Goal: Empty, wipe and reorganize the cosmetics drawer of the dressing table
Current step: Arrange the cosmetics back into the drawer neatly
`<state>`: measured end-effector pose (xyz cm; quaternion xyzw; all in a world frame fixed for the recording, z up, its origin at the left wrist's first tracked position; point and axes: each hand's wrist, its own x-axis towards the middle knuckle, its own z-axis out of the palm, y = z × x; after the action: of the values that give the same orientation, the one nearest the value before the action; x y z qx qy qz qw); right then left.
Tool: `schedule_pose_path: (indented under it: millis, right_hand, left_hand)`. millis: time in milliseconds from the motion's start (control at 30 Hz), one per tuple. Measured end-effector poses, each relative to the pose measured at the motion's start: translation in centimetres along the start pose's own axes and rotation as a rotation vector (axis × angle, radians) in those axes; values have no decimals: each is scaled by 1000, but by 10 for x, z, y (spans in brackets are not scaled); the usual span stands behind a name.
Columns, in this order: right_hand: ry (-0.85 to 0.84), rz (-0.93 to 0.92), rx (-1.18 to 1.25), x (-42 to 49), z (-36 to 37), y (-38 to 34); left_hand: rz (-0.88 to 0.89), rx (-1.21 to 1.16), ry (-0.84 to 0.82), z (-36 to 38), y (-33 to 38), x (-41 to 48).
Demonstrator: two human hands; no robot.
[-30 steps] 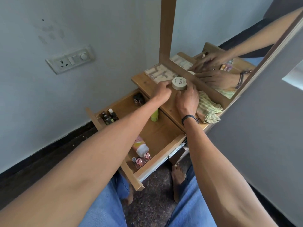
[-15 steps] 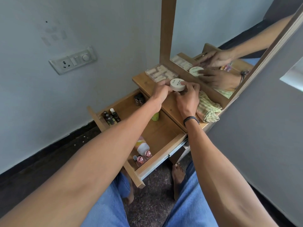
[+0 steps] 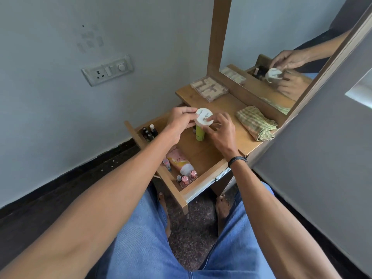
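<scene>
Head view: white round jar (image 3: pixel 204 119), pinched on both sides by left hand (image 3: pixel 182 122) and right hand (image 3: pixel 221 131), above open drawer (image 3: pixel 203 156). Inside drawer: green bottle (image 3: pixel 200 133), pink tube (image 3: pixel 180 160), nail polish bottles (image 3: pixel 150 132). Behind drawer: folded cloth (image 3: pixel 256 122). Judged mid-task, drawer part-filled.

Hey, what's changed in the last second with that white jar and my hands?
The left hand and right hand lifted the white jar off the tabletop and brought it back over the open drawer, still holding it. The folded cloth, clear box and drawer contents stayed put.
</scene>
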<state>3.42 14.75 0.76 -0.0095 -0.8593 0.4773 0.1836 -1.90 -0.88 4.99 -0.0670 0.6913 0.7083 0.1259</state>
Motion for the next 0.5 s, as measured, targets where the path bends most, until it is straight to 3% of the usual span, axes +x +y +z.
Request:
schedule_pose_path:
  millis: [233, 500]
  right_hand:
    - [-83, 10, -55, -23, 25, -11]
    - [-185, 73, -117, -34, 65, 3]
  left_hand:
    - [-29, 104, 48, -31, -18, -13]
    - [-95, 379, 93, -51, -50, 5]
